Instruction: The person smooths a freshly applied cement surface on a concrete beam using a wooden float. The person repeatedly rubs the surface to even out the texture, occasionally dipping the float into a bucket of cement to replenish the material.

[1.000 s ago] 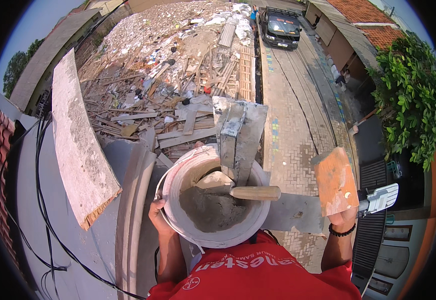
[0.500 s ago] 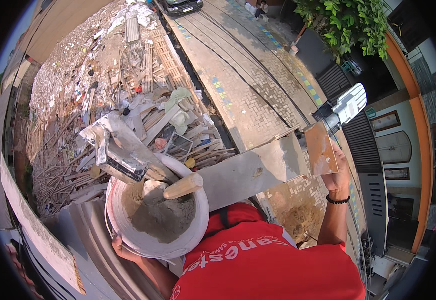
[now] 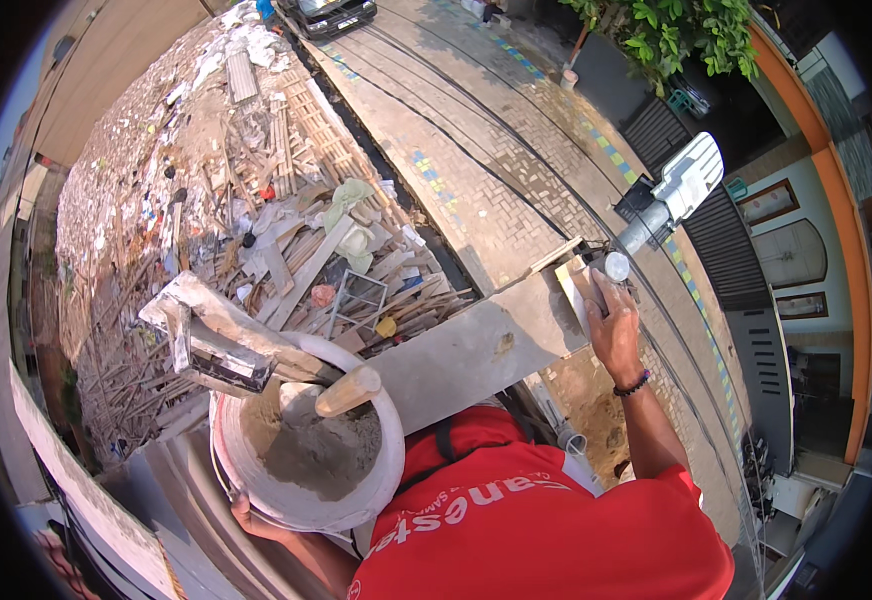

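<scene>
A white bucket (image 3: 392, 440) of wet grey mortar (image 3: 316, 455) sits close against my left side. My left hand (image 3: 251, 515) is closed on the lower side of the bucket; part of its grip is hidden beneath. A wooden handle (image 3: 349, 391) sticks up from the bucket, and a mortar-smeared wooden tool (image 3: 226, 345) lies across its far rim. At the right end of a narrow grey ledge (image 3: 456, 350), my right hand (image 3: 614, 335) grips a flat brown rectangular plate (image 3: 574, 290). The plate is tilted nearly edge-on at the ledge surface.
A street lamp head (image 3: 691, 180) on a pole stands just beyond my right hand. Cables (image 3: 516, 125) cross over the paved street (image 3: 496, 200) far below. Scrap wood and rubble (image 3: 296, 270) cover the ground beyond the ledge. A low wall (image 3: 86, 470) runs along the left.
My right hand has moved left and inward with the brown plate, turning it from facing me to nearly edge-on at the ledge end. The view has shifted slightly; my left hand stays on the bucket.
</scene>
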### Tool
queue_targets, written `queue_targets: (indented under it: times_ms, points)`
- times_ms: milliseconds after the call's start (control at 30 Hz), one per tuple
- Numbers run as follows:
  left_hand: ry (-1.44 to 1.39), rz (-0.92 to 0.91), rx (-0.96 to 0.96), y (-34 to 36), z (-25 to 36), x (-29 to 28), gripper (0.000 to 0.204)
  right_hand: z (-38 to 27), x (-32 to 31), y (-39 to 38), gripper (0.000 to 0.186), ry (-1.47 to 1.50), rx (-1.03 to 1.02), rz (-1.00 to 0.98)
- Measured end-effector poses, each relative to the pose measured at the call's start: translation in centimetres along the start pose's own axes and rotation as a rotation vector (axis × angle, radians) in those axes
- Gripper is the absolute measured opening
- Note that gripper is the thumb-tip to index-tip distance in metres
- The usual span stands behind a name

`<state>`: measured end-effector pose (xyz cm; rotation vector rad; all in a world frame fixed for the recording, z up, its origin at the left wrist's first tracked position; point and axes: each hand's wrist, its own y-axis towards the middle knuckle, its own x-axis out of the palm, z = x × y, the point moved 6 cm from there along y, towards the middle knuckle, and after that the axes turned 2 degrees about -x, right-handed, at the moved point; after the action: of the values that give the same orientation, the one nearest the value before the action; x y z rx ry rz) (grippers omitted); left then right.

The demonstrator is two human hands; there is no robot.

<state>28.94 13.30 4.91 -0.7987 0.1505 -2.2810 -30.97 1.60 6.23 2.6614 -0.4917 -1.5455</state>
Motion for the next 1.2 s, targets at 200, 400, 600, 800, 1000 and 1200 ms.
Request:
queue_targets:
  times_ms: [200,400,600,800,1000,1200]
  points:
    - [0.028,0.03,0.001,-0.1,0.1,-0.2,0.061,-0.3,1.3,-0.4,0.05,-0.076,-0.063,-0.009]
    - [0.029,0.005,-0.005,-0.5,0.1,0.7,0.058,0.0,1.9,0.3,0.051,-0.094,-0.133,0.038]
    - [0.081,0.1,0.026,-0.7,0.6,0.5,0.063,0.2,2.5,0.6,0.052,-0.111,-0.122,0.014]
    - [0.072,0.055,-0.012,-1.0,0.5,1.8,0.064,0.0,2.2,0.1,0.053,-0.131,-0.158,-0.033]
    - [0.052,0.103,-0.028,-1.3,0.3,1.1,0.064,1.1,-0.3,-1.8,0.052,-0.18,-0.067,-0.151]
    - [0.079,0.151,-0.002,-1.1,0.5,0.7,0.065,1.1,0.6,0.5,0.053,-0.179,-0.11,-0.026]
